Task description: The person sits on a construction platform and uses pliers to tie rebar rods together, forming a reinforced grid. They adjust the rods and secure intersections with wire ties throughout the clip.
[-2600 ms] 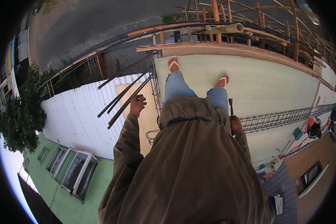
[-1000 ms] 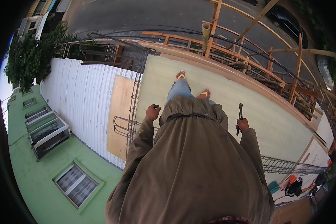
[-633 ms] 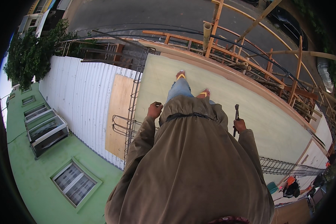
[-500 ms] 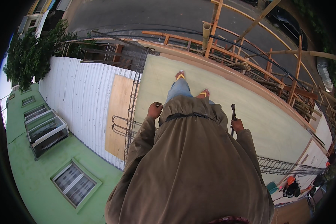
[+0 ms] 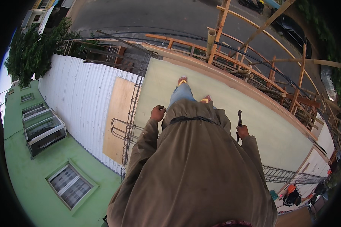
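My left hand [image 5: 157, 113] hangs beside my waist with its fingers curled in. Whether something small is inside them I cannot make out. On the other side, my right hand [image 5: 243, 131] is wrapped round a dark slim metal tool [image 5: 240, 118] that looks like pincers. Its narrow head points up past my fist, and a bit of handle shows below. I wear a loose brown long-sleeved top [image 5: 193, 162]. Below me, my feet in yellow-strapped flip-flops [image 5: 182, 81] stand on a pale greenish panel deck [image 5: 231, 109].
Steel rebar cages edge the deck at the left [image 5: 129, 121] and right [image 5: 288, 173]. Wooden and bamboo scaffolding [image 5: 269, 75] lines the far side, above a road [image 5: 140, 19]. White corrugated sheeting [image 5: 79, 90] and a green house wall [image 5: 30, 170] stand left. People [image 5: 291, 196] are at lower right.
My view has shifted slightly, so the deck and house sit a little differently. My left foot has moved back under the hem. My right hand still holds the tool, slightly lower.
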A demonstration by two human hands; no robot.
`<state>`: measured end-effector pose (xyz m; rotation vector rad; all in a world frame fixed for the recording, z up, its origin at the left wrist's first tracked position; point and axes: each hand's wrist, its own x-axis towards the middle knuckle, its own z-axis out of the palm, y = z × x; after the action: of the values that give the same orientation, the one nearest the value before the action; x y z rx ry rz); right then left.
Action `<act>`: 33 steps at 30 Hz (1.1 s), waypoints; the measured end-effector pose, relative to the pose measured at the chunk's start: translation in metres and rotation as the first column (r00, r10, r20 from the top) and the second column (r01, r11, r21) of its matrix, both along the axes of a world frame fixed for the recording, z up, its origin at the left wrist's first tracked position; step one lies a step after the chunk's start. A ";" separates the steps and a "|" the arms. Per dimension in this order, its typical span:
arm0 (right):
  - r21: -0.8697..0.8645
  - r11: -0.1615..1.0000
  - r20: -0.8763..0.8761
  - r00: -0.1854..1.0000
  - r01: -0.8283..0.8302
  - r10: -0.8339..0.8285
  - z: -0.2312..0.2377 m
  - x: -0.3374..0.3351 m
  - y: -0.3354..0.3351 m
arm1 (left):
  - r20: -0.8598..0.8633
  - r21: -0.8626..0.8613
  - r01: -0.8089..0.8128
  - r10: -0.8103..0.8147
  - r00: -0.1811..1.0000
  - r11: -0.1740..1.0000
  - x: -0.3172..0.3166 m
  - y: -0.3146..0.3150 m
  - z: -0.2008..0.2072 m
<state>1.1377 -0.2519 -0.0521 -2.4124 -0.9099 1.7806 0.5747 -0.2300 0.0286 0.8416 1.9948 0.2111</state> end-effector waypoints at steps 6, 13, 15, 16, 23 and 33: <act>-0.014 0.999 -0.008 0.999 -0.032 0.032 0.006 0.006 0.009 | -0.090 0.144 0.088 -0.075 0.993 0.986 0.000 -0.015 -0.024; -0.004 0.998 -0.007 0.998 -0.065 0.065 -0.005 0.015 0.009 | 0.008 0.044 -0.019 0.019 1.000 0.999 0.010 -0.010 -0.027; -0.007 0.998 -0.022 0.997 -0.070 0.070 -0.007 0.016 0.008 | -0.012 0.067 -0.015 0.015 1.000 0.998 0.009 -0.016 -0.034; -0.009 0.997 -0.031 0.997 -0.072 0.072 -0.008 0.017 0.007 | -0.021 0.078 -0.012 0.013 1.000 0.997 0.008 -0.020 -0.037; -0.002 0.989 -0.003 0.989 -0.145 0.145 -0.004 0.026 0.007 | -0.027 0.055 -0.006 0.007 1.000 0.998 0.014 -0.022 -0.046; 0.012 0.950 0.023 0.950 -0.312 0.312 0.023 0.008 0.023 | 0.002 0.020 -0.080 0.080 0.997 0.997 0.011 -0.031 -0.056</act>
<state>1.1455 -0.2285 -0.0286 -2.3902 -1.3704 1.8295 0.5855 -0.2614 -0.0273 0.7749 2.0304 0.2775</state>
